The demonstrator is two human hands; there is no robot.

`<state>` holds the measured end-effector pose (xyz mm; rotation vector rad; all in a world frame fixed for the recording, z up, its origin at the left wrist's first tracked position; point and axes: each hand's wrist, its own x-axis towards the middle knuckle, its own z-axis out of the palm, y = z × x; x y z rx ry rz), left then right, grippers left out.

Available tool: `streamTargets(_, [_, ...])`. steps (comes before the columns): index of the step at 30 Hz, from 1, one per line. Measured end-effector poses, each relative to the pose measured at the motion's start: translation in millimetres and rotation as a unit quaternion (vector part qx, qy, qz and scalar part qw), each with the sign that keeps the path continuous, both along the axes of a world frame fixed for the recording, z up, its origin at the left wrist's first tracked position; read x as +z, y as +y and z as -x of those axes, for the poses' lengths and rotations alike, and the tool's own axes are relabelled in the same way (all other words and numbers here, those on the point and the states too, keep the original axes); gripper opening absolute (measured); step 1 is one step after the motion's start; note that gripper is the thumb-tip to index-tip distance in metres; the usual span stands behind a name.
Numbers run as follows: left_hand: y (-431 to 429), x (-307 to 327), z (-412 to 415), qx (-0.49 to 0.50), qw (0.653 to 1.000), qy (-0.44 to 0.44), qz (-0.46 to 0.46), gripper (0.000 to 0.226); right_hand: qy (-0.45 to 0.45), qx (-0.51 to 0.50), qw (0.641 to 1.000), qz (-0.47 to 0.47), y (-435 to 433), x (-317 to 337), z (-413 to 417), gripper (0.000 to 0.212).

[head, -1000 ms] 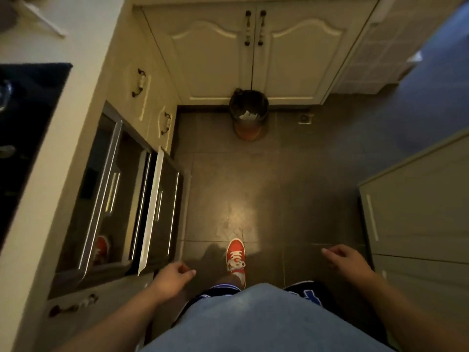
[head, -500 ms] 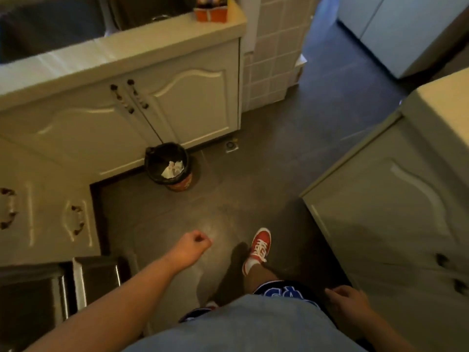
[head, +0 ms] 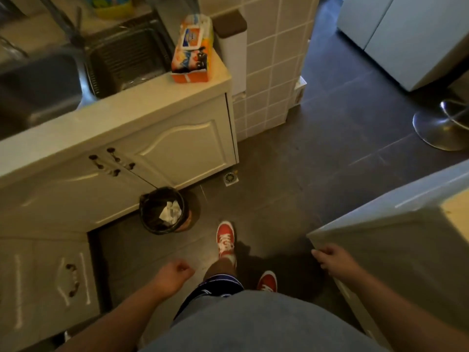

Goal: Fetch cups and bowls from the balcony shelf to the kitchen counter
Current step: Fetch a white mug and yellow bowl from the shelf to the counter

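No cups, bowls or balcony shelf show in this view. I stand on a dark tiled kitchen floor. My left hand [head: 175, 274] hangs low in front of me, curled into a loose fist with nothing in it. My right hand [head: 330, 257] hangs at the right, fingers loosely curled and empty, just beside the corner of a cream cabinet [head: 396, 240]. The kitchen counter [head: 142, 105] with a steel sink [head: 76, 67] runs along the upper left.
A black-lined bin [head: 162, 210] with crumpled paper stands against the counter cabinets. An orange tissue pack [head: 193, 52] sits on the counter corner. A tiled pillar [head: 274, 59] stands behind it, a chrome stool base [head: 441, 128] at the far right. Open floor leads past the pillar.
The view has swung to the right, from the oven and cabinets to the sink counter and passage. My feet have stepped forward; both hands stay empty at my sides.
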<state>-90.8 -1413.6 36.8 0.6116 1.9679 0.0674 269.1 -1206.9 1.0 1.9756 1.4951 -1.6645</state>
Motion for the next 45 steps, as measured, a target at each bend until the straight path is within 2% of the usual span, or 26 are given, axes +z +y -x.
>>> streamTargets(6, [98.1, -24.0, 73.4, -0.001, 1.000, -0.003, 0.005, 0.015, -0.003, -0.029, 0.999, -0.030, 93.3, 0.1, 61.3, 0.018])
streamTargets(10, [191.6, -28.6, 122.2, -0.061, 0.998, 0.015, 0.001, 0.026, -0.034, -0.126, 0.991, -0.015, 129.1, -3.8, 71.3, 0.018])
streamTargets(13, [277.9, -17.3, 136.7, -0.090, 0.996, 0.008, -0.011, 0.025, -0.057, -0.201, 0.978, -0.010, 141.9, -6.8, 65.4, 0.017])
streamTargets(18, [421.3, 3.7, 102.2, -0.192, 0.980, -0.005, -0.055, 0.015, -0.092, -0.286, 0.953, 0.031, 148.0, -14.3, 47.4, 0.022])
streamTargets(23, [545.2, 2.4, 44.5, -0.284, 0.955, -0.033, -0.078, 0.026, -0.125, -0.326, 0.935, 0.064, 176.8, -12.8, 39.2, 0.021])
streamTargets(28, [646.8, -7.5, 0.6, -0.303, 0.949, -0.046, -0.078, 0.027, -0.061, -0.444, 0.887, 0.107, 258.1, -19.6, 16.0, 0.022])
streamTargets(31, [690.6, -12.5, -9.6, -0.295, 0.953, -0.045, -0.052, 0.026, -0.048, -0.438, 0.892, 0.102, 329.1, -20.8, -8.0, 0.020])
streamTargets(34, [725.2, -16.6, -12.5, -0.279, 0.959, -0.032, -0.029, 0.021, -0.034, -0.404, 0.912, 0.058, 407.5, -16.2, -31.2, 0.022])
streamTargets(38, [764.7, -19.4, -11.8, -0.242, 0.970, -0.014, -0.004, 0.025, -0.038, -0.342, 0.939, 0.022, 513.2, -11.7, -57.2, 0.024])
streamTargets(45, [855.3, -30.9, -20.3, -0.230, 0.973, -0.006, 0.034, 0.019, -0.013, -0.301, 0.954, -0.006, 671.9, -6.0, -73.5, 0.020])
